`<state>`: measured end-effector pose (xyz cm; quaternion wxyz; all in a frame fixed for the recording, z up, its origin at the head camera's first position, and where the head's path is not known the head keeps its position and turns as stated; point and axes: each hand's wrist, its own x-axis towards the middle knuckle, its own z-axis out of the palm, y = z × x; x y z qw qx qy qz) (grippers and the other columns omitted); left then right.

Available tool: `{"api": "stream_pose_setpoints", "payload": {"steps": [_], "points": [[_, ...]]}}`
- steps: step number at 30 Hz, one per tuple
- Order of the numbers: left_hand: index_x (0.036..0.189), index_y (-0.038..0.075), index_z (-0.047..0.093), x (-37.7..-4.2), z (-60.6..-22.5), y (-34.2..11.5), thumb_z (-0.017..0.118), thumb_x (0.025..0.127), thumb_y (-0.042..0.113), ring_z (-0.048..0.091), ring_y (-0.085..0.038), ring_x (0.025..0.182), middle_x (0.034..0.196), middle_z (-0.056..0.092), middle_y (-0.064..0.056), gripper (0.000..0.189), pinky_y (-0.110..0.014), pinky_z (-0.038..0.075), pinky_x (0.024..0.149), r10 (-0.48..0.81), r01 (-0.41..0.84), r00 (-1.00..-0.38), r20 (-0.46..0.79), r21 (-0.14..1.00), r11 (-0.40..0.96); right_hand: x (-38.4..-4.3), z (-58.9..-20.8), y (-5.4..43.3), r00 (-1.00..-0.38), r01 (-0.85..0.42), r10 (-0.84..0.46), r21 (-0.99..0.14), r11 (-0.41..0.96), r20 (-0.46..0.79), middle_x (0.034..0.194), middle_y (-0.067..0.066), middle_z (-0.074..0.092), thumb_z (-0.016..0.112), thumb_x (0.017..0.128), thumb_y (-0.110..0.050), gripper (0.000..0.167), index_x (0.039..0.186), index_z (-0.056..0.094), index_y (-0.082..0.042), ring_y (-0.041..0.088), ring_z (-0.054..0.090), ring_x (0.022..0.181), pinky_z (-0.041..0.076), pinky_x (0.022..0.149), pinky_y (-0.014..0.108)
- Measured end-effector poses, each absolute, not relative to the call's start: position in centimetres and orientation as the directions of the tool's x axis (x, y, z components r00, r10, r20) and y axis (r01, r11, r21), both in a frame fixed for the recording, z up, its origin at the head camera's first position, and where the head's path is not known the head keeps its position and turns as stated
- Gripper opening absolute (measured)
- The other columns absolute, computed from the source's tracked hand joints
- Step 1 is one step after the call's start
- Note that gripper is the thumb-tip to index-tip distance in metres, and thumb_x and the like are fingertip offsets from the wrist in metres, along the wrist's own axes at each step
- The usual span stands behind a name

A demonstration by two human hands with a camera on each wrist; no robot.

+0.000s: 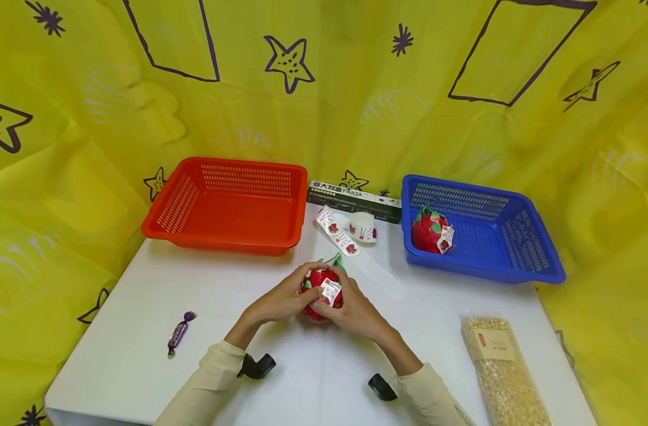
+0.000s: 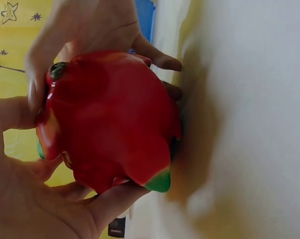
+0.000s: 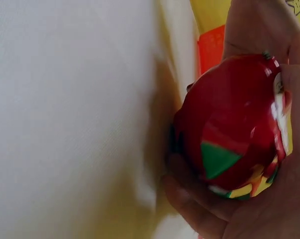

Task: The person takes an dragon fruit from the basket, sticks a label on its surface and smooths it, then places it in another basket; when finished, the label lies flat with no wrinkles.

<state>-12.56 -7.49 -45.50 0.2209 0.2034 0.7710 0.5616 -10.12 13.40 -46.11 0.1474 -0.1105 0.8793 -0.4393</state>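
Between both hands is a red dragon fruit (image 1: 314, 313) with green-tipped scales, glossy like a model. My left hand (image 1: 285, 297) grips its left side, and my right hand (image 1: 354, 309) grips the right, thumbs on the face toward me. A white sticker (image 1: 331, 290) with a red print sits on that face, close by the thumbs. In the left wrist view the fruit (image 2: 110, 114) is held close over the white table, its shadow alongside. Fingers of the right hand (image 3: 269, 209) curl under the fruit (image 3: 225, 109) in the right wrist view.
Behind stand a red basket (image 1: 228, 239) and a blue basket (image 1: 483, 269) holding another stickered dragon fruit (image 1: 426, 231). Between them are a pasta box (image 1: 353, 200), a sticker roll (image 1: 362, 227) and its loose strip (image 1: 336, 232). A purple-wrapped candy (image 1: 180, 334) lies left, a grain bag (image 1: 507, 373) right.
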Motion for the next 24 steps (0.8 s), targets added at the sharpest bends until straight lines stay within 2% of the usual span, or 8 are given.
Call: {"api": "stream_pose_setpoints", "payload": {"steps": [5,10,14,17,21,24], "points": [[0.153,0.017,0.046,-12.3,-45.5,-7.1,0.059,0.104,0.016,0.057,-0.028,0.127,0.149,0.053,-0.011,0.051,-0.047,0.05,0.105,0.507,0.062,-0.856,-0.097,0.956,0.287,-9.8,-45.6,12.9,-0.939,-0.053,-0.293,-0.769,0.638,-0.179,0.144,0.02,0.047,0.079,0.089,-0.055,0.095,0.163,0.03,-0.021,0.032,0.061,0.12,0.06,0.093,0.05],[0.153,0.013,0.045,-12.3,-45.5,-6.4,0.061,0.104,0.016,0.054,-0.029,0.132,0.152,0.049,-0.012,0.051,-0.044,0.052,0.105,0.498,0.099,-0.866,-0.04,0.963,0.249,-9.8,-45.2,12.8,-0.963,-0.035,-0.228,-0.771,0.635,-0.144,0.146,0.019,0.047,0.082,0.087,-0.049,0.089,0.16,0.037,-0.026,0.034,0.06,0.12,0.06,0.094,0.052],[0.156,0.021,0.041,-12.3,-45.2,-6.1,0.061,0.107,0.024,0.05,-0.033,0.139,0.16,0.041,-0.008,0.053,-0.047,0.055,0.105,0.5,0.082,-0.865,-0.034,0.975,0.207,-10.1,-44.7,13.3,-0.978,-0.047,-0.188,-0.773,0.633,-0.095,0.145,0.017,0.049,0.084,0.085,-0.047,0.088,0.158,0.04,-0.024,0.034,0.059,0.122,0.06,0.094,0.052],[0.16,0.026,0.038,-12.3,-45.0,-6.3,0.058,0.109,0.031,0.044,-0.037,0.146,0.166,0.036,-0.006,0.054,-0.054,0.051,0.11,0.494,0.068,-0.868,-0.044,0.976,0.207,-10.5,-44.0,14.1,-0.985,-0.053,-0.159,-0.768,0.638,-0.064,0.146,0.017,0.049,0.085,0.084,-0.047,0.088,0.157,0.041,-0.023,0.035,0.059,0.123,0.061,0.093,0.053],[0.16,0.024,0.041,-12.4,-45.4,-7.4,0.056,0.11,0.037,0.043,-0.036,0.149,0.166,0.04,-0.006,0.054,-0.06,0.041,0.119,0.475,0.111,-0.877,-0.069,0.933,0.341,-11.3,-42.3,16.0,-0.991,-0.052,-0.129,-0.748,0.661,-0.045,0.149,0.018,0.047,0.086,0.083,-0.046,0.09,0.157,0.041,-0.025,0.04,0.059,0.126,0.062,0.091,0.055],[0.156,0.017,0.049,-12.4,-45.9,-8.6,0.063,0.107,0.036,0.043,-0.038,0.149,0.163,0.045,-0.01,0.054,-0.063,0.034,0.122,0.485,0.216,-0.87,-0.084,0.821,0.528,-12.1,-40.6,17.9,-0.991,-0.065,-0.127,-0.724,0.687,-0.03,0.151,0.018,0.043,0.087,0.084,-0.044,0.091,0.159,0.039,-0.027,0.044,0.055,0.131,0.062,0.09,0.058]]}}
